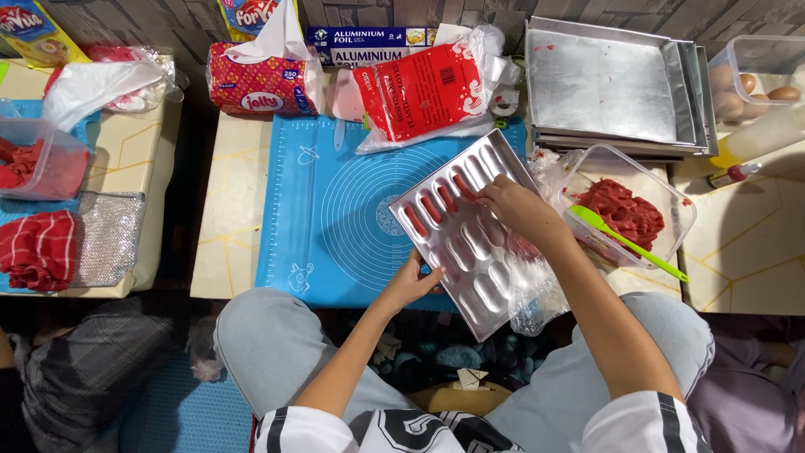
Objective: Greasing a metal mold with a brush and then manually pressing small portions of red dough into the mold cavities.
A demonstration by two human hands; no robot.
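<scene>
A silver metal mould tray point(490, 289) with rows of oblong cavities lies tilted on a blue silicone mat point(319, 226). Three of the far cavities hold red dough point(430, 206). My left hand point(413, 281) grips the tray's near left edge. My right hand point(513, 205) presses its fingertips into a far cavity with red dough, and a clear plastic bag point(530, 289) hangs below that wrist. A clear plastic tub point(667, 189) to the right holds red dough and a green spatula point(629, 242).
Stacked metal baking trays point(604, 84) stand at the back right beside a tub of eggs point(755, 80). A red tissue pack point(260, 80), foil boxes point(369, 44) and a red packet point(423, 96) line the back. A red cloth point(38, 247) and another tub point(42, 159) are at left.
</scene>
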